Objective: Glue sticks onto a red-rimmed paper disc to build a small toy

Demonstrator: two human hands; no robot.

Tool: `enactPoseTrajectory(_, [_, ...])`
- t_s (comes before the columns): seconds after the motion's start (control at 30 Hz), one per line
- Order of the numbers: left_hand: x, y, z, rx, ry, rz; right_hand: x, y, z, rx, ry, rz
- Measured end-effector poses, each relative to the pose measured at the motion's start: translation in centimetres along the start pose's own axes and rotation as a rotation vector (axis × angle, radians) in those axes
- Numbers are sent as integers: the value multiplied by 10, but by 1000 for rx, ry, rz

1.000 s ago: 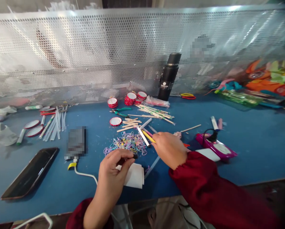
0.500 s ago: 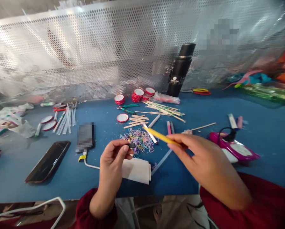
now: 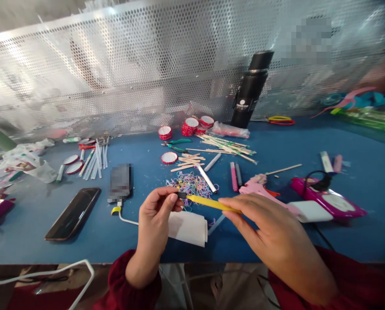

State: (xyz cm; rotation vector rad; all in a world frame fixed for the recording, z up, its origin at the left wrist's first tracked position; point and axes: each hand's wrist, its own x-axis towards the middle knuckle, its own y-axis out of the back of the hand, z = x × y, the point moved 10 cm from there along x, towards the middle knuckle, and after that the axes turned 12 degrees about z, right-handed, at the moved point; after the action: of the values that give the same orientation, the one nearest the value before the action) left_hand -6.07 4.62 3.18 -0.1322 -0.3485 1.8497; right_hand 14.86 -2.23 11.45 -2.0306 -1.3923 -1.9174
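Left hand [image 3: 160,211]: pinched grip on black piece [image 3: 181,195]. Right hand [image 3: 260,224]: closed grip on yellow stick [image 3: 208,203], tip meeting the piece; whether joined, unclear. Both: near side of band heap [image 3: 197,183]. Loose bands: unsorted. White paper [image 3: 189,230]: nearer than heap, unheld.

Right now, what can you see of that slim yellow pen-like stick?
The slim yellow pen-like stick, plastic-looking, is pinched in the right hand above the blue tabletop. It slants slightly, its narrowed end pointing at the small black block in the left hand; whether they touch is unclear. Its other end is hidden.
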Motion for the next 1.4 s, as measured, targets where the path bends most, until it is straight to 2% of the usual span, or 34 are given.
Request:
enactPoseTrajectory(0.13, [-2, -4, 4, 54, -32, -45, 0, -3, -4, -25, 34, 1])
enactPoseTrajectory(0.27, [-1, -1, 4, 28, -37, -48, -5, -8, -11, -1, 41, 23])
enactPoseTrajectory(0.47, [-4, 3, -2, -31, -14, -59, -14, 2, -19, -8, 48, 143])
enactPoseTrajectory(0.67, [-9, -1, 1, -52, -58, -112, -26, 5, -26, 0, 54, 197])
enactPoseTrajectory(0.77, [-8, -2, 1, -48, -55, -112, -29, 4, -30, -35, 26, 183])
enactPoseTrajectory(0.93, [-5, -3, -6, -59, 31, -95, -25, 6, -33, -85, 27, 182])
enactPoseTrajectory(1.4, [-1, -1, -1, -67, -22, -90, -21, 6, -29, -26, 32, 205])
